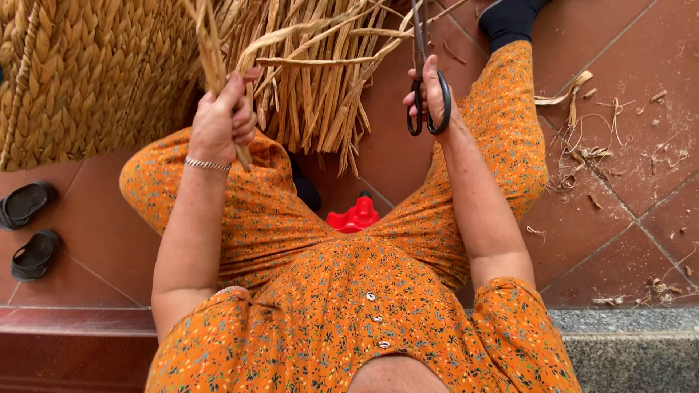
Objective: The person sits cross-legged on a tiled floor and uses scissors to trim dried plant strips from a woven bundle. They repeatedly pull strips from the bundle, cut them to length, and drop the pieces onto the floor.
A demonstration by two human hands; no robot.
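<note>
Near the upper middle of the frame the left hand (220, 120) closes around dried straw strands (212, 51), pulling them taut from the woven basket (80, 80), while the right hand (431, 94), fingers through the handles, grips black scissors (422, 87) pointing upward beside them.

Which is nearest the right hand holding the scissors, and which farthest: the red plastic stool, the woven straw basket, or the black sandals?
1. Red plastic stool, just below the right hand, between the knees.
2. Woven straw basket, far left at top.
3. Black sandals, at the left edge, farthest.
</note>
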